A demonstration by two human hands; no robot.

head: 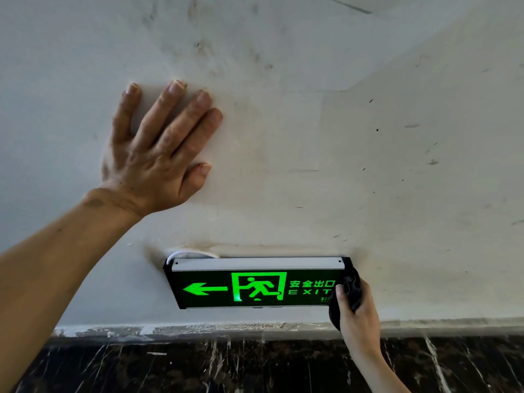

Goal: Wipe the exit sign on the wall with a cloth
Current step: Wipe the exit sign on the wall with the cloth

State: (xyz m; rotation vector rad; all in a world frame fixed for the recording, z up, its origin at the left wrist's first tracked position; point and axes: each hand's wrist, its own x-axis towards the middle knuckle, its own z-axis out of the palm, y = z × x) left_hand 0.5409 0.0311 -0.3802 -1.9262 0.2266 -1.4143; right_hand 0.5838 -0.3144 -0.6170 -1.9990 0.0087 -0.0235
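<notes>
One exit sign (pixel 255 283) glows low on the wall (pixel 340 154). My right hand (pixel 357 316) grips one dark cloth (pixel 352 286) at its right end, covering that corner; my left hand (pixel 158 148) lies open, flat above.

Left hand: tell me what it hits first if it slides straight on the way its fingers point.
Nothing but bare wall, as far as the picture shows. The left hand lies flat on it, fingers aimed up and right, away from the exit sign below. Only smudges lie ahead.
</notes>
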